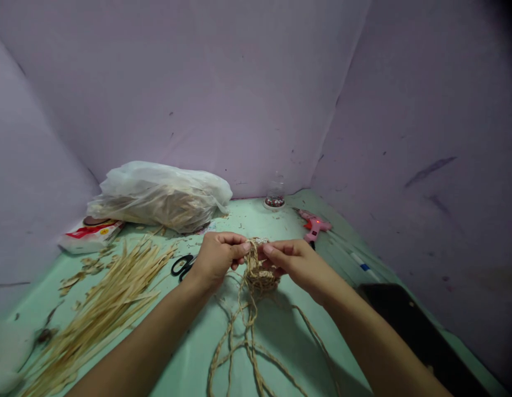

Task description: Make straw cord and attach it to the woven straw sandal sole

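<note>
Both hands meet over the middle of the green table [281,331]. My left hand [217,258] pinches the top of a small woven straw piece [260,273] from the left, fingers curled. My right hand [293,260] pinches the same piece from the right, thumb and forefinger pressed on its rim. Loose braided straw cords [243,336] trail down from the woven piece toward me and loop on the table.
A pile of straw strips [111,298] lies at the left, with black scissors [182,266] beside it. A plastic bag of straw [165,196] and a red-and-white packet [90,234] sit at the back left. A pink glue gun [314,226], a bead jar [275,197] and a dark slab [413,325] are on the right.
</note>
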The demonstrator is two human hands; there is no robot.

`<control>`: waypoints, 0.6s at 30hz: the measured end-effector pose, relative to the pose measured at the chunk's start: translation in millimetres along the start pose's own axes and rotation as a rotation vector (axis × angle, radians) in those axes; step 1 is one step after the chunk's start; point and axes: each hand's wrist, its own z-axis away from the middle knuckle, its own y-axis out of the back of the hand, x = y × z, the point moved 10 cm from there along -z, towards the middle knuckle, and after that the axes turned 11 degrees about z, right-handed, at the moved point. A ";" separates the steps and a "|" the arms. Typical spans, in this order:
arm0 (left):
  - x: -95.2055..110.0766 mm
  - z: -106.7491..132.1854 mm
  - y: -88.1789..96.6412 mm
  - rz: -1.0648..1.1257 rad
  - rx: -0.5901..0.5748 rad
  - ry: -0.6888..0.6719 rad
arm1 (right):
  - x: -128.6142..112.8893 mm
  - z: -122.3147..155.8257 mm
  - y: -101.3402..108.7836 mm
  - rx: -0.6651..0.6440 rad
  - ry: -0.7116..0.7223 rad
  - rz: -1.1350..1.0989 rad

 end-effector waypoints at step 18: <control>2.1 3.2 -5.1 0.095 -0.030 0.032 | -4.9 0.9 -14.8 0.040 0.033 -0.170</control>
